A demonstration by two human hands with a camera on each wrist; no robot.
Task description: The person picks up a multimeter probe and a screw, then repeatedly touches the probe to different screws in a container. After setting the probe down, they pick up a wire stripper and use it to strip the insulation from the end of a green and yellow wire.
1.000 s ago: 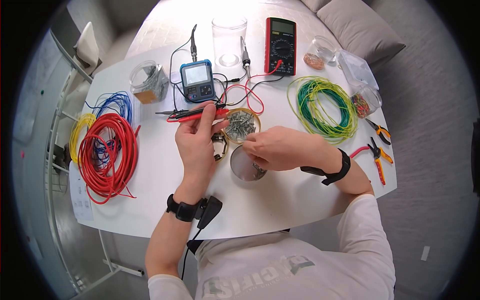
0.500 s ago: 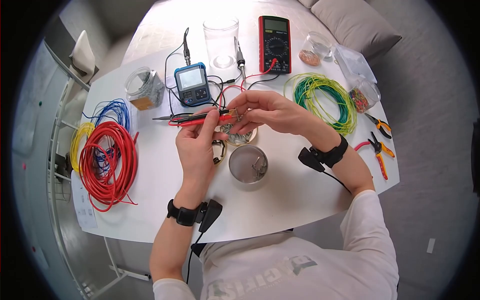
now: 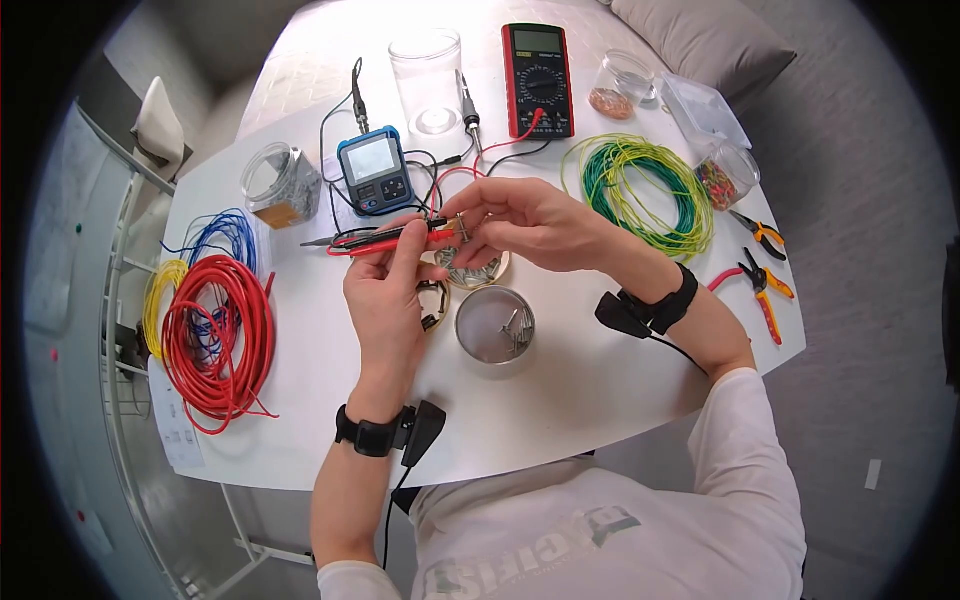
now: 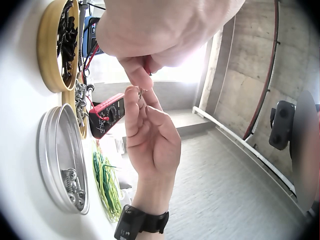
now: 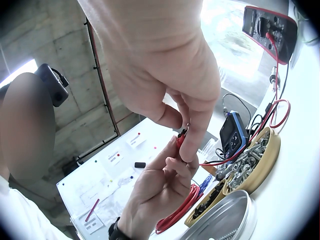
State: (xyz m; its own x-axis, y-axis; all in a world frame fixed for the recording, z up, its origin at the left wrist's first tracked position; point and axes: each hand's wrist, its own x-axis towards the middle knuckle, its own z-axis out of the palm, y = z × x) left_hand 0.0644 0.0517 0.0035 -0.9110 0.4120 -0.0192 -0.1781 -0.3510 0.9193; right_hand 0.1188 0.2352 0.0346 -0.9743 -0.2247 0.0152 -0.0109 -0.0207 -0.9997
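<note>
My left hand (image 3: 385,290) grips a red and a black multimeter test probe (image 3: 385,241) together, their tips towards the right. At those tips my right hand (image 3: 545,228) pinches a small silver screw (image 3: 463,228) between thumb and fingers. In the left wrist view the fingertips of both hands meet around it. Below the hands stands a round metal tin (image 3: 482,335) with several silver screws (image 4: 73,187) inside. Behind it, partly under the right hand, is a yellowish bowl (image 5: 273,162) of silver screws. A second bowl (image 4: 46,55) holds black screws.
A red multimeter (image 3: 540,85), a blue handheld tester (image 3: 375,172) and a clear jar (image 3: 425,75) stand at the back. Coils of red wire (image 3: 215,340) lie left, green wire (image 3: 645,195) right. Pliers (image 3: 765,295) lie at the right edge. Probe leads run across the table.
My right hand has risen from the metal tin to the probe tips with a screw, and stays there since half a second ago. The left hand keeps its grip on the probes.
</note>
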